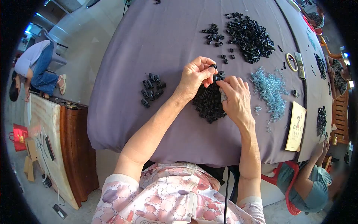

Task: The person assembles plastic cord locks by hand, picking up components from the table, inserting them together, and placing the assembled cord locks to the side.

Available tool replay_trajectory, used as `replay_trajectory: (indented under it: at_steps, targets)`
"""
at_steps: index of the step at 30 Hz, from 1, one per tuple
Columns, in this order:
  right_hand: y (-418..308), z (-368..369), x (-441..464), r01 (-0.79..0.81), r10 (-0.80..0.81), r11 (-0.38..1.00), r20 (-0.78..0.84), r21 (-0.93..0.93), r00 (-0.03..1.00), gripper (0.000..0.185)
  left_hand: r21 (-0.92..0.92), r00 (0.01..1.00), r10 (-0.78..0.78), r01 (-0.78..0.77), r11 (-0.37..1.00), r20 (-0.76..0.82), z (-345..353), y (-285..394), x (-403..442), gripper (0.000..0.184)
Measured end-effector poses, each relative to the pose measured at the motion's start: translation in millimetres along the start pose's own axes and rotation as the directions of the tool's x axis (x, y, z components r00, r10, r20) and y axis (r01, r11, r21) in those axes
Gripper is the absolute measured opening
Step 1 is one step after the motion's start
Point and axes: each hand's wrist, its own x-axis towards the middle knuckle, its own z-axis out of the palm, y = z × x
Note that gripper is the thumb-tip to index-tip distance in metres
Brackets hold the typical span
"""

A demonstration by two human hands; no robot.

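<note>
My left hand (197,76) pinches a small black plastic part (213,66) between thumb and fingertips, above a heap of black plastic pieces (209,106). Close beside it, my right hand (238,99) reaches over the heap's right side with bent, closed fingers. Whatever its fingertips grip is hidden. A grey wrap or patch (223,95) shows at one of its fingers. Left of my left hand lies a small group of black barrel-shaped pieces (151,89), like cord locks. To the right of my right hand spreads a pile of small bluish coil springs (271,93).
A larger pile of black parts (250,39) lies farther up the purple-grey cloth (160,41). Along the right are a tape roll (291,62), a pale long object (300,66) and a booklet (296,127). Other people sit at the right; another person (41,71) bends at the left.
</note>
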Motion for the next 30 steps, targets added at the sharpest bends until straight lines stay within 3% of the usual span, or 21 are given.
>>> replay_trajectory:
  at_steps: [4, 10, 25, 30]
  targets:
    - [-1.0, 7.9, -2.1, -0.065, 0.063, 0.998, -0.060, -0.027, 0.996, 0.037, 0.004, 1.000, 0.001, -0.001, 1.000, 0.013, -1.1, -1.2, 0.2, 0.013]
    - [6.6, 12.4, -2.7, -0.120, 0.124, 0.990, -0.043, 0.076, 0.991, 0.035, -0.022, 0.999, -0.036, 0.036, 0.999, 0.007, -2.0, -0.8, 0.3, 0.014]
    - [13.2, 10.7, 0.2, -0.022, 0.032, 0.990, -0.070, 0.141, 0.997, 0.036, -0.180, 0.994, -0.105, 0.106, 0.978, 0.016, -6.5, 1.0, 1.8, 0.017]
    - [12.7, 10.4, 0.5, -0.120, 0.182, 0.944, -0.179, 0.307, 0.967, 0.027, -0.182, 0.994, -0.111, 0.113, 0.977, 0.023, -6.5, 2.4, 1.4, 0.017]
